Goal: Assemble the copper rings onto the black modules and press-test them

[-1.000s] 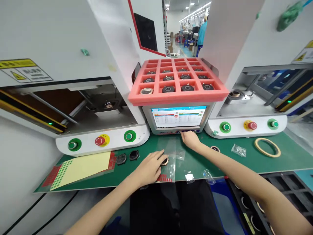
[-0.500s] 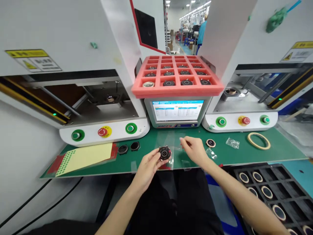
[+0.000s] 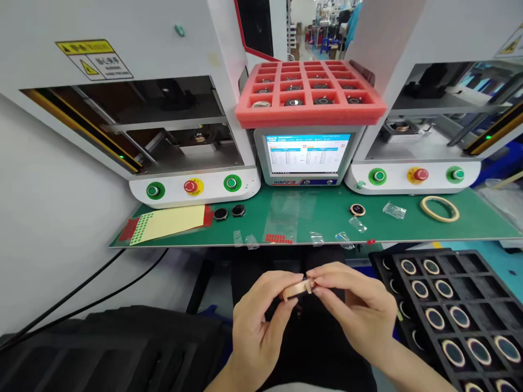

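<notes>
A round smartwatch case point(image 3: 297, 289) with a rose-gold rim is held edge-on, in front of the bench and over the lap. My left hand point(image 3: 259, 313) is closed on its left side, thumb below and fingers above. My right hand point(image 3: 359, 305) pinches the right end near the lugs with thumb and fingertips. The flat faces of the case are mostly hidden. Beyond the hands, a clear film sheet with red stickers point(image 3: 279, 238) lies at the front edge of the green mat point(image 3: 253, 196).
Two dark watch cases point(image 3: 229, 212), a yellow sticker sheet point(image 3: 171, 223), another rose-gold watch case point(image 3: 357, 210) and a tape roll point(image 3: 440, 209) lie on the bench. A pink foam tray point(image 3: 310, 117) rests above the monitor point(image 3: 304, 155). Black trays point(image 3: 476, 264) with watch parts stand right. Presses flank the monitor.
The watch case has come down toward me off the bench edge and turned from face-on to edge-on. My right hand has moved in and taken hold of it too. The view has tilted down.
</notes>
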Demonstrator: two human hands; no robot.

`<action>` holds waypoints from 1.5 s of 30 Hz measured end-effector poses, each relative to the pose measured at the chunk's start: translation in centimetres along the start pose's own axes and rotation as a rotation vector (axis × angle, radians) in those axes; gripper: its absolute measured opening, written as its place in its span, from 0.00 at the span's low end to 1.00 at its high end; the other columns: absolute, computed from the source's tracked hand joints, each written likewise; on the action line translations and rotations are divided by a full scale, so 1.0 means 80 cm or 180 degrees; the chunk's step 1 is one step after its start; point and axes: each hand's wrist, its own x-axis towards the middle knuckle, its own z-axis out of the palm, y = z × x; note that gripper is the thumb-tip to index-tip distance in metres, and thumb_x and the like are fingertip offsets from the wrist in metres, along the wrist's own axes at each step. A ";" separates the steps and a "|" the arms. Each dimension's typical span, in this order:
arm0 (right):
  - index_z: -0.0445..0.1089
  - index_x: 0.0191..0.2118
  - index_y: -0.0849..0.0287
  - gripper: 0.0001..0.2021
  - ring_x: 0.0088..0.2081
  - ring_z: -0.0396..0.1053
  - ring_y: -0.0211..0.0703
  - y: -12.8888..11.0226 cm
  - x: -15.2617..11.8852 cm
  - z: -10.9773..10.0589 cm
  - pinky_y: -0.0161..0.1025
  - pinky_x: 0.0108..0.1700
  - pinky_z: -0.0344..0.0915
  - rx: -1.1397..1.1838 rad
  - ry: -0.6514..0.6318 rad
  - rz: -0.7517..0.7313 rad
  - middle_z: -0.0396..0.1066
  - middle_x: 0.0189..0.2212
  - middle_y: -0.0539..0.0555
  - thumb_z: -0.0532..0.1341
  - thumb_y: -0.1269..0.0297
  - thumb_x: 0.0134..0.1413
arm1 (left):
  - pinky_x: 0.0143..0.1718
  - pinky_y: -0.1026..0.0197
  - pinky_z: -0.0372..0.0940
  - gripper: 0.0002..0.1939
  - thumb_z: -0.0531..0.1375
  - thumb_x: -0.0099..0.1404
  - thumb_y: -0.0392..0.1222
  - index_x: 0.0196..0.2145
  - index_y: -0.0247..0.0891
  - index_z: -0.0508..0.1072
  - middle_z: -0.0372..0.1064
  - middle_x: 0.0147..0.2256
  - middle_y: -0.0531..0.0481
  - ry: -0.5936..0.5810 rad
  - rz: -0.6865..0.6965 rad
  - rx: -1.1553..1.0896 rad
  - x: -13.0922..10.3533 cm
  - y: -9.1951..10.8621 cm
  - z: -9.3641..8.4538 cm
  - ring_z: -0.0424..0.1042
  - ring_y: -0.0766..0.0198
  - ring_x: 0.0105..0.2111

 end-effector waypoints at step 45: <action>0.74 0.43 0.64 0.10 0.33 0.77 0.42 -0.005 0.011 0.003 0.38 0.33 0.75 -0.0021 -0.0212 -0.0721 0.78 0.33 0.58 0.62 0.79 0.56 | 0.45 0.56 0.73 0.13 0.56 0.71 0.34 0.51 0.32 0.73 0.76 0.41 0.43 0.0134 0.0967 -0.0370 0.004 -0.024 -0.001 0.75 0.60 0.43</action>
